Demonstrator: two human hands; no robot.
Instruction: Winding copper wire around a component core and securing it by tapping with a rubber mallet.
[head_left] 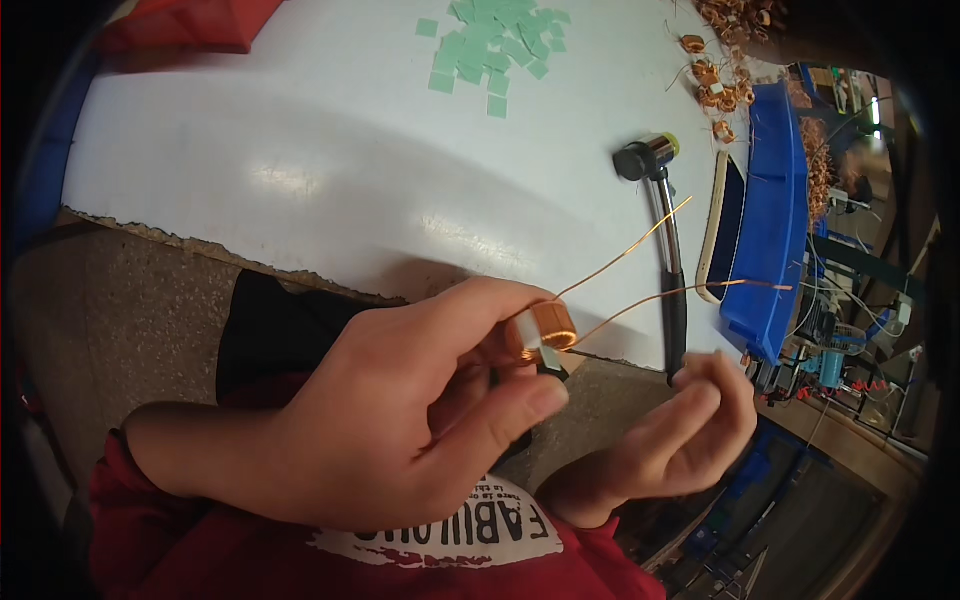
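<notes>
A ring-shaped copper wire coil [553,322] is pinched between the thumb and fingers of my left hand [400,385], above the near edge of the table. A pale strip [526,333] crosses its winding, and a small greenish piece [550,358] shows at its lower side by my thumb. Two long wire leads [640,299] stick out from it to the right, spread apart. My right hand [690,435] is apart from the coil, near the handle end of a hammer [672,255]. Its fingers are curled and smeared by motion; whether they hold anything is unclear.
Small green paper squares [497,105] lie scattered on the white table [300,200]. More copper coils [722,95] are heaped at the far right. A pale-edged phone [722,230] rests against a blue tray [778,220]. There is a red bin [190,28] at the far left.
</notes>
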